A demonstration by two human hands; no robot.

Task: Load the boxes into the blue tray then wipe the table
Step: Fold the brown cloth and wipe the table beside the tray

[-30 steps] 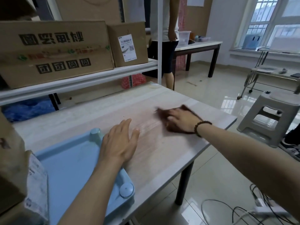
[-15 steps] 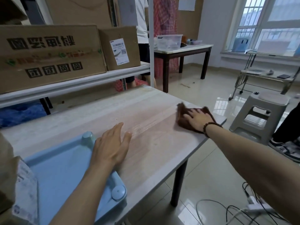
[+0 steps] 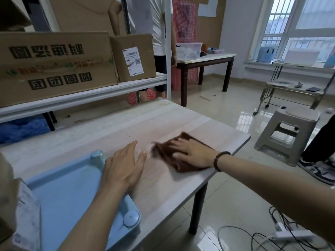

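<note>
— Cloth (image 3: 183,156): brown, soft, rumpled; pale wood-grain tabletop (image 3: 163,122) under it; what's nearby?
— Right grip (image 3: 192,153) spread wide, pressing the cloth flat; just left, left grip (image 3: 123,167), fingers straight, lies across the rim of the smooth blue tray (image 3: 72,192); cardboard box (image 3: 9,196) further left.

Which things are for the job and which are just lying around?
For the job: brown cloth under the right hand, light blue plastic tray by the left hand, pale wooden table, labelled cardboard box in the tray.
Lying about: grey plastic stool, printed cardboard boxes on the white shelf, white power strip.
</note>
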